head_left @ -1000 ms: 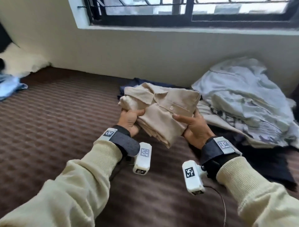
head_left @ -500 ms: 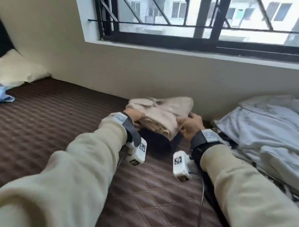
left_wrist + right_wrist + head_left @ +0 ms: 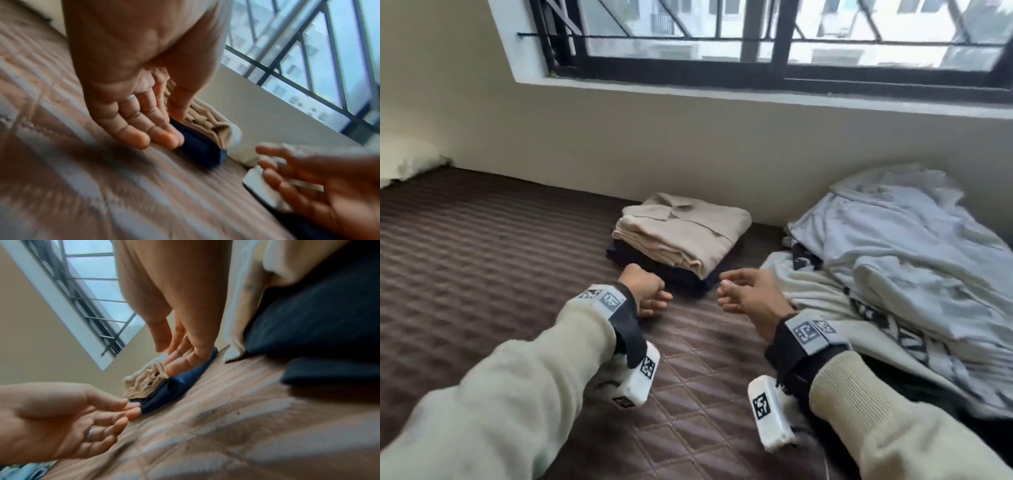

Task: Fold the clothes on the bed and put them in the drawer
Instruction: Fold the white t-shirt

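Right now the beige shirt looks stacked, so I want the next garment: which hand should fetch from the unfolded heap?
Right. The right hand hovers empty beside the unfolded heap; the left hand is across the folded stack.

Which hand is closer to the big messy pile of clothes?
The right hand. It hangs beside the near edge of the messy pile, holding nothing. The left hand is farther off, on the other side of the folded stack.

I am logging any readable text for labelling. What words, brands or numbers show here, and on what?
None can be read.
Square black-and-white coded markers on the grey wrist bands and white wrist cameras: patterns, not text.
Dark print on the rumpled white cloth: creased, unreadable.
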`<action>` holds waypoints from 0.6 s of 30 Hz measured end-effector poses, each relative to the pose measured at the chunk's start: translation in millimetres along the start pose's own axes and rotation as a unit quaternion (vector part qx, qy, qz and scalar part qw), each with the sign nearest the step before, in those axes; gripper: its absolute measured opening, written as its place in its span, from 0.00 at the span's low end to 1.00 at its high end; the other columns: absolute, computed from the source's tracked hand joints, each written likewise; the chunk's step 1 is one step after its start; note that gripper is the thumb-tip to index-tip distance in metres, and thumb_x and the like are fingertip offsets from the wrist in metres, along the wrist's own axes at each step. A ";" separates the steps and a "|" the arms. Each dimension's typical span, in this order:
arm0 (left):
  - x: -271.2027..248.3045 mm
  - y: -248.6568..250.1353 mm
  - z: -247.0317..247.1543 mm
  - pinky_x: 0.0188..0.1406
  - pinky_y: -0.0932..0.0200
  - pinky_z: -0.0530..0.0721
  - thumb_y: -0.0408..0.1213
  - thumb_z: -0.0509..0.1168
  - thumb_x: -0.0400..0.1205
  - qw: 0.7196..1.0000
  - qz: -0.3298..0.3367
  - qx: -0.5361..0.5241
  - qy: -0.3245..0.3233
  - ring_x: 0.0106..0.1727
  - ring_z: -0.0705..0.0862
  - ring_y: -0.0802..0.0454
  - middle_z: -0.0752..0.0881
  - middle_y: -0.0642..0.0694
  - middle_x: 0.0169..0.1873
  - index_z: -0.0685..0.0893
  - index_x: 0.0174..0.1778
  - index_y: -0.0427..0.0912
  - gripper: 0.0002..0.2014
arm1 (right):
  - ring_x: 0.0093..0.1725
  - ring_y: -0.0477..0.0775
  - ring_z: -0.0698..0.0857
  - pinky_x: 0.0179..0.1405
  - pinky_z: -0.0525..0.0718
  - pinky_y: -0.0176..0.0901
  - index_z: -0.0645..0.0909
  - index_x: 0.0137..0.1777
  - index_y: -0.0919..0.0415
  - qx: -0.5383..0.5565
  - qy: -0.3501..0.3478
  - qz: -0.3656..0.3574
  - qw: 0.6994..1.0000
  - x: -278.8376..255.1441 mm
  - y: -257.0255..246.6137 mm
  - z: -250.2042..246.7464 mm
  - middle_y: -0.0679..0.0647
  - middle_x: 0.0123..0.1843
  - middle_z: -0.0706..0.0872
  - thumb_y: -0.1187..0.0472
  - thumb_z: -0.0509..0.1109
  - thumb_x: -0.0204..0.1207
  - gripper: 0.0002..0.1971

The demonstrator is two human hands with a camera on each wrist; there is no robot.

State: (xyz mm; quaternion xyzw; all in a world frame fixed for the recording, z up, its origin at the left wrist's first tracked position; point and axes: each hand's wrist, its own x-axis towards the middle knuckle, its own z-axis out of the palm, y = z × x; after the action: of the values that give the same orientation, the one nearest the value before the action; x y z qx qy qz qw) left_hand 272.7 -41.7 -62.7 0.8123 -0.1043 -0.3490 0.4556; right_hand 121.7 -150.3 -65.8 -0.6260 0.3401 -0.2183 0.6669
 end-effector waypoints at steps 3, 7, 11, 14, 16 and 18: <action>-37.5 4.9 30.7 0.20 0.70 0.66 0.28 0.57 0.84 0.996 0.075 0.037 -0.027 0.21 0.74 0.52 0.84 0.43 0.28 0.79 0.45 0.42 0.08 | 0.25 0.51 0.80 0.21 0.78 0.36 0.80 0.45 0.64 -0.087 -0.018 -0.047 0.995 -43.7 -11.2 -24.7 0.59 0.32 0.83 0.71 0.64 0.83 0.06; -81.9 20.4 82.5 0.14 0.66 0.72 0.27 0.59 0.83 0.973 0.202 0.102 -0.047 0.20 0.77 0.54 0.86 0.42 0.29 0.84 0.46 0.38 0.08 | 0.25 0.51 0.84 0.25 0.84 0.45 0.83 0.39 0.52 -0.246 0.059 -0.157 0.955 -89.0 -32.1 -89.5 0.53 0.30 0.87 0.66 0.70 0.79 0.10; -123.1 43.8 135.2 0.49 0.48 0.85 0.33 0.65 0.77 0.881 0.404 0.246 0.028 0.44 0.88 0.43 0.90 0.43 0.38 0.87 0.44 0.49 0.07 | 0.40 0.58 0.89 0.46 0.85 0.53 0.89 0.44 0.56 -0.331 0.215 -0.222 0.892 -127.3 -47.4 -171.8 0.55 0.38 0.91 0.62 0.73 0.75 0.03; -152.6 64.6 175.5 0.59 0.47 0.75 0.38 0.63 0.81 0.765 0.501 0.391 0.103 0.61 0.80 0.42 0.87 0.44 0.54 0.82 0.61 0.49 0.13 | 0.47 0.61 0.88 0.51 0.80 0.47 0.87 0.52 0.61 -0.380 0.289 -0.220 0.851 -152.1 -37.9 -226.5 0.59 0.45 0.91 0.64 0.73 0.75 0.07; -161.8 74.8 201.1 0.63 0.45 0.70 0.44 0.63 0.82 0.709 0.524 0.459 0.115 0.69 0.74 0.44 0.80 0.48 0.66 0.73 0.73 0.54 0.22 | 0.49 0.63 0.86 0.52 0.76 0.45 0.85 0.55 0.63 -0.398 0.299 -0.196 0.845 -166.6 -21.6 -256.0 0.60 0.46 0.89 0.66 0.74 0.73 0.10; -166.5 78.4 221.9 0.67 0.41 0.67 0.46 0.65 0.81 0.704 0.511 0.483 0.101 0.73 0.70 0.43 0.73 0.50 0.73 0.69 0.76 0.61 0.26 | 0.51 0.64 0.85 0.55 0.76 0.47 0.84 0.57 0.64 -0.407 0.289 -0.178 0.848 -179.4 0.0 -279.7 0.61 0.48 0.87 0.67 0.75 0.72 0.13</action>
State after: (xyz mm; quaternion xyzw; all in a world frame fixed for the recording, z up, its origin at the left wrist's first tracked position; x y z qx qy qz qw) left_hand 15.2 -152.8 3.8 0.7738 -0.6108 0.1195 0.1177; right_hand -202.4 -213.6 -29.2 -0.8001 0.4582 -0.3462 0.1733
